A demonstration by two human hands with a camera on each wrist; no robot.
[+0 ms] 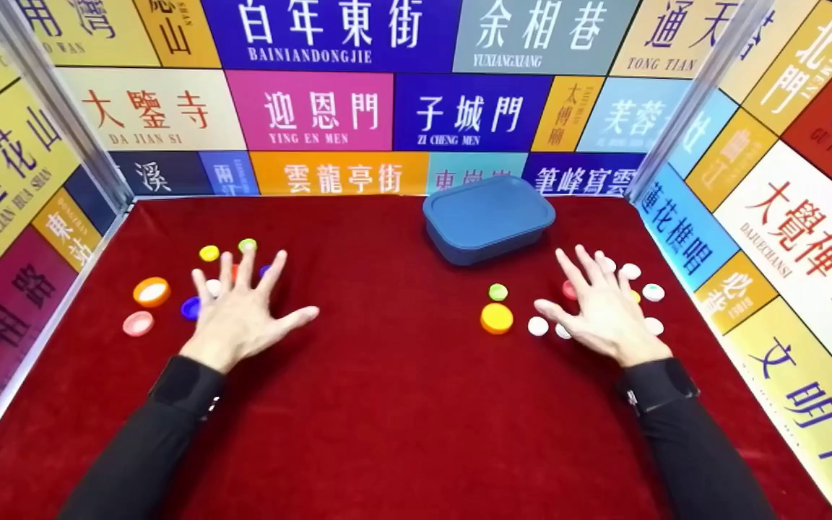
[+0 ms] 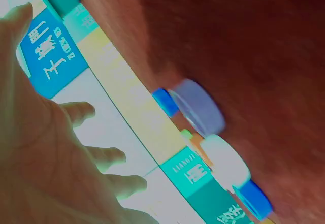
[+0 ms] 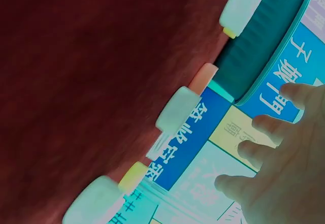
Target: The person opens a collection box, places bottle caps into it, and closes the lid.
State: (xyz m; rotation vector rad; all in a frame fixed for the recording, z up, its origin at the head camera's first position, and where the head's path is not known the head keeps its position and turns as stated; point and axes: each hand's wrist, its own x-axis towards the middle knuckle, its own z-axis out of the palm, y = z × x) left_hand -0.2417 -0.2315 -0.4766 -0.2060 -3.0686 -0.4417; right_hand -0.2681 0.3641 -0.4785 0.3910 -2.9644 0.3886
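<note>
With fingers spread, my left hand hovers over a loose group of bottle caps and holds none. Around it lie a yellow cap, a green cap, an orange cap, a pink cap and a blue cap; fingers partly cover others. My right hand, also spread and holding nothing, is above a second group. Beside its thumb are a white cap, a larger orange-yellow cap and a green cap. A red cap shows near its fingers.
A lidded blue box stands at the back, right of centre. Several white caps lie right of the right hand, one of them near the edge. Printed panels wall in the red cloth table at the back and sides.
</note>
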